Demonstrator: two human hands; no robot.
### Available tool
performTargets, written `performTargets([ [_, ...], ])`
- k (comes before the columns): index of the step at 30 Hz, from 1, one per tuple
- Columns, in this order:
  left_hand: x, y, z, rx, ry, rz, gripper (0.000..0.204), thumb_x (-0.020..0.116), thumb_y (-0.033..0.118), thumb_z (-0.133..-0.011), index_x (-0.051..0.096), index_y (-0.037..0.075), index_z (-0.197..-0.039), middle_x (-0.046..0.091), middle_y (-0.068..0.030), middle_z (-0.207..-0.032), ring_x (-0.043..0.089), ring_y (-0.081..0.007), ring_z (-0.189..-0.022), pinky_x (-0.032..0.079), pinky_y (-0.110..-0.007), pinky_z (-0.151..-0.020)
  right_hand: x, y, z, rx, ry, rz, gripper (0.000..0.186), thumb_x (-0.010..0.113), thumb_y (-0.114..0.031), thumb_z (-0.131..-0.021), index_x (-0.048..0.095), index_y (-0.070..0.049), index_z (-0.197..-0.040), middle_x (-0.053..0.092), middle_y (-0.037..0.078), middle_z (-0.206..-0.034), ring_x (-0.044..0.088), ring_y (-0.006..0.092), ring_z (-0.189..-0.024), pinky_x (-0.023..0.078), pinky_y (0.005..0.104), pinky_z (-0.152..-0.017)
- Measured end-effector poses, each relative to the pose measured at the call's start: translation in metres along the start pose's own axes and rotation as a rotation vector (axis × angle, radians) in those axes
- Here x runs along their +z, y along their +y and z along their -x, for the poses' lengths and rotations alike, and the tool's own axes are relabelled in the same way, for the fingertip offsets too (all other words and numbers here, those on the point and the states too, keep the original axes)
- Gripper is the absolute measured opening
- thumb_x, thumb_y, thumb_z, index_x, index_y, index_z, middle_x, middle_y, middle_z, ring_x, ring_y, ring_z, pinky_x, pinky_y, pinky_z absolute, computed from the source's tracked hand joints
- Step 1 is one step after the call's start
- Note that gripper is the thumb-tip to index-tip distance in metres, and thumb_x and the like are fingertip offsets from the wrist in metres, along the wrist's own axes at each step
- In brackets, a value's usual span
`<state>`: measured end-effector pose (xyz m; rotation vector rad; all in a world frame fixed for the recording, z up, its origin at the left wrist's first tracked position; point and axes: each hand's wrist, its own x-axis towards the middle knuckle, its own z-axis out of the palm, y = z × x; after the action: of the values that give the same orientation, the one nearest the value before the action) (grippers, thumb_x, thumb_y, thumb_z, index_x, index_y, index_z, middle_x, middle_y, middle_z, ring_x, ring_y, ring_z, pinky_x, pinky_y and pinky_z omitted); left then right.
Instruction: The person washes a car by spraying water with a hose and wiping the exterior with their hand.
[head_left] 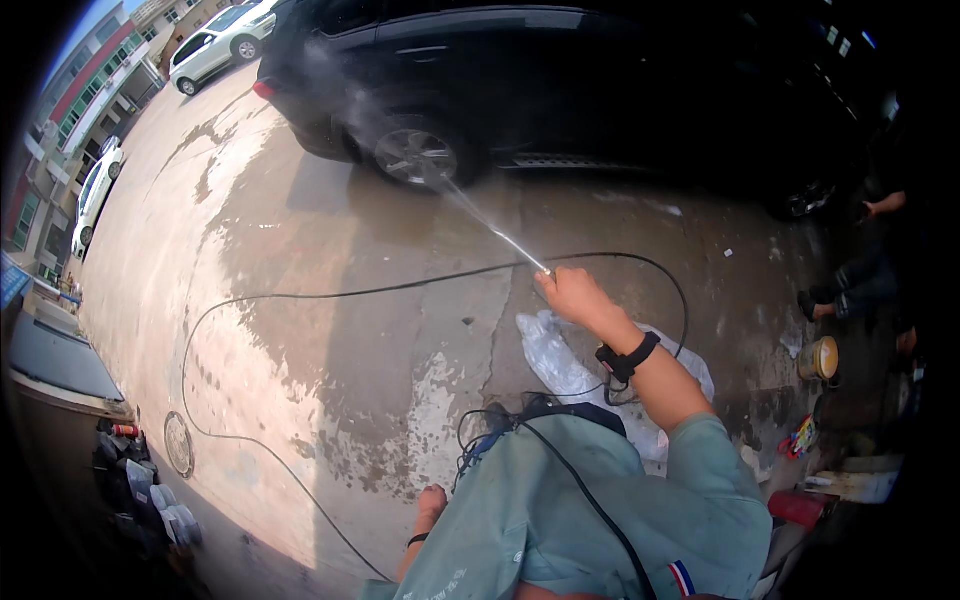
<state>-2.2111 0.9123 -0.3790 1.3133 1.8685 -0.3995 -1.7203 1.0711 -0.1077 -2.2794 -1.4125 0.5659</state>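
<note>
My right hand (572,292) is wrapped round the near end of a thin pressure washer wand (520,250), out in front of me. The grip itself is hidden in the fingers. From the wand a white water jet (462,200) runs to the rear wheel (416,152) of a black car (560,90), where mist rises. My left hand (432,498) hangs low by my left side, away from the wand and car; its fingers are too small and hidden to read. A black hose (400,287) loops over the wet ground.
Crumpled clear plastic sheeting (560,355) lies near my feet. A yellowish bucket (820,358) and a red container (797,508) stand to the right, with another person's hand (886,205) farther off. White cars (215,50) are parked at the far left. Dark bags and tubs (150,495) sit lower left.
</note>
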Motion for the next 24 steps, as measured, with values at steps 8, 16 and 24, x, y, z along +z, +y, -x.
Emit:
performTargets([
  [8,0.015,-0.038,-0.016,0.097,-0.053,-0.019,0.05,0.035,0.034,-0.087,0.06,-0.008,-0.098,0.057,-0.0329,-0.105,0.054,-0.0436,-0.104,0.042,-0.046,-0.091,0.052,0.069,0.015,0.134,-0.202,0.011,0.056,0.043,-0.042,-0.091,0.064,0.01,-0.087,0.06,0.034,-0.087,0.058,0.0474,-0.089,0.046,0.0503,-0.081],
  [16,-0.009,-0.006,-0.019,0.051,0.012,0.095,0.048,0.038,0.035,-0.086,0.061,-0.006,-0.097,0.059,-0.0309,-0.103,0.055,-0.0434,-0.1,0.045,-0.046,-0.086,0.033,0.132,0.09,0.442,0.063,-0.188,0.056,0.041,-0.043,-0.092,0.063,0.009,-0.092,0.061,0.032,-0.092,0.058,0.046,-0.091,0.045,0.0484,-0.083],
  [24,-0.046,0.073,-0.048,0.225,-0.074,0.011,0.047,0.039,0.034,-0.086,0.061,-0.005,-0.097,0.059,-0.03,-0.102,0.056,-0.0424,-0.098,0.045,-0.046,-0.084,0.072,0.228,0.168,0.693,0.32,-0.328,0.057,0.039,-0.043,-0.093,0.063,0.008,-0.09,0.06,0.033,-0.093,0.058,0.0457,-0.093,0.045,0.0476,-0.084],
])
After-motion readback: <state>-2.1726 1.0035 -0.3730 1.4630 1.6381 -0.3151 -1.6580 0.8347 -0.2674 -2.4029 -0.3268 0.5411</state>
